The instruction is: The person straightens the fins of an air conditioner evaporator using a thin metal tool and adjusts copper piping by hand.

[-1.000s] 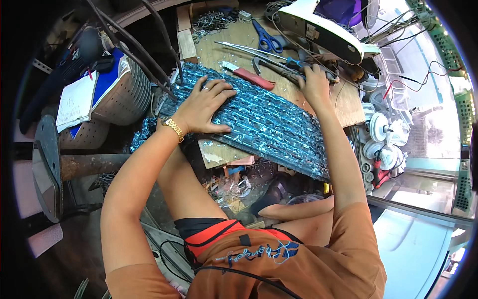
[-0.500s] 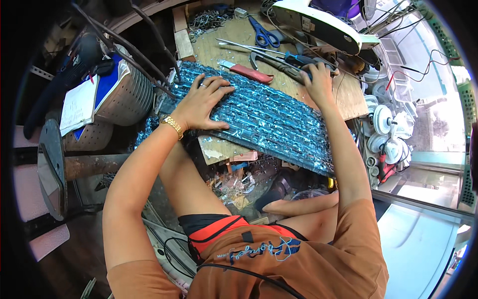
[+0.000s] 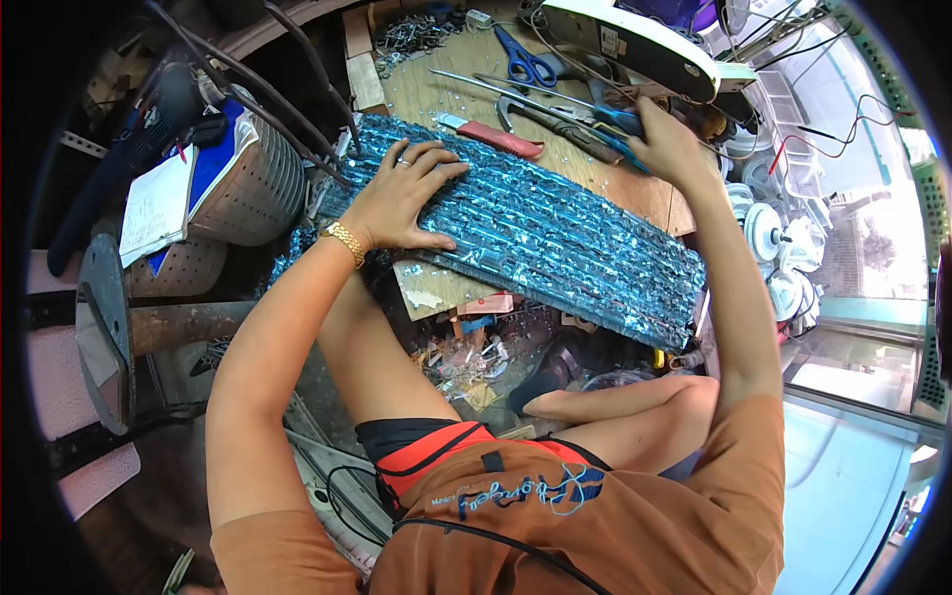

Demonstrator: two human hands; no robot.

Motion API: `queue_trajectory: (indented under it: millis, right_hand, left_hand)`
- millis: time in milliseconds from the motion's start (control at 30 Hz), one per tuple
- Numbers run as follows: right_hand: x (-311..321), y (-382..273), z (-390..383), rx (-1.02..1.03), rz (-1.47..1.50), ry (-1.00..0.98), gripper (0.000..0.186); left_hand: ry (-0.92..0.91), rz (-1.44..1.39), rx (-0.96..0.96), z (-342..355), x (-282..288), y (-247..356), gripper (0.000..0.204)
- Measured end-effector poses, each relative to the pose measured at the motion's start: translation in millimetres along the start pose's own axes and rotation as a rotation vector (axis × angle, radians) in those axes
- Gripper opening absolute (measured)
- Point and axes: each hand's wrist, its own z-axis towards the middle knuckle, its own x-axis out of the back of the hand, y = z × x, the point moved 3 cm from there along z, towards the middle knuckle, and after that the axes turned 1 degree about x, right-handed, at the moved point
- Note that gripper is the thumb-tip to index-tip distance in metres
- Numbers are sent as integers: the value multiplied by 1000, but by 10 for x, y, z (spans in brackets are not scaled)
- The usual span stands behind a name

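Observation:
A long panel (image 3: 555,233) lies slanted across the wooden board in front of me, its top covered in rows of shiny blue-black fragments. My left hand (image 3: 405,193) rests open on the panel's left part, fingers spread and thumb at its near edge. Beyond the panel's right end, my right hand (image 3: 669,144) curls at the handle ends of a blue-handled tool (image 3: 625,154), whose exact kind is partly hidden. Beside that hand lie dark-handled pliers (image 3: 575,137) and a long thin metal rod (image 3: 486,84). A red utility knife (image 3: 501,139) lies against the panel's far edge.
Blue scissors (image 3: 524,61) and a pile of small metal pieces (image 3: 412,38) are at the back of the wooden board (image 3: 421,94). A white machine (image 3: 645,45) overhangs the back right. Perforated grey baskets (image 3: 253,188) with papers stand left; white plastic parts (image 3: 764,238) sit right.
My right hand has moved slightly right, off the dark-handled pliers and to the blue-handled tool. The panel's right end shows more fully. My left hand stays on the panel.

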Motion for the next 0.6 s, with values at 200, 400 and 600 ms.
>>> queue_trajectory:
  millis: [200,400,600]
  right_hand:
    - [848,-37,-1472,-219,625,-192,60]
    - [1085,-771,-2467,-438,873,-525,36]
    - [1135,-912,-2353,-236,848,-360,48]
  left_hand:
    - [-4,37,-11,-3,-3,17,113]
    - [-127,66,-3,-17,-61,-13,119]
    - [-149,71,-15,17,-58,-20,121]
